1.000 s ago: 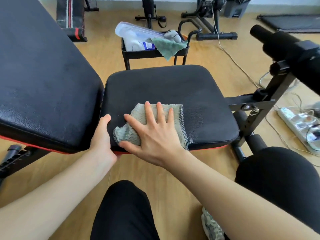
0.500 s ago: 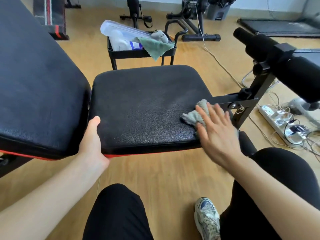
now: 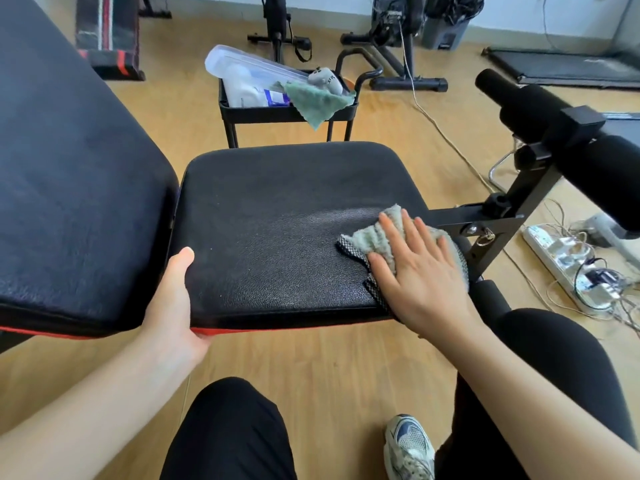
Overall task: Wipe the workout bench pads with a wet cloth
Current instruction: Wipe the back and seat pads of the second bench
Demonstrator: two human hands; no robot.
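Note:
The black seat pad (image 3: 277, 216) lies in the middle, with a damp sheen across its near half. A grey-green cloth (image 3: 377, 233) is bunched at the pad's right edge. My right hand (image 3: 419, 271) presses flat on the cloth with straight fingers. My left hand (image 3: 173, 299) grips the pad's near left corner, thumb on top and fingers hidden underneath. The large black back pad (image 3: 69, 202) slopes up on the left, next to the seat.
A small black cart (image 3: 287, 112) behind the seat holds a plastic container, a bottle and a second green cloth (image 3: 317, 102). Foam leg rollers (image 3: 554, 126) on a black frame stand at the right. A power strip (image 3: 568, 265) with cables lies on the wooden floor.
My right hand swept the cloth from the seat's near left to its right edge, then stayed there. My left hand kept its hold on the near left corner.

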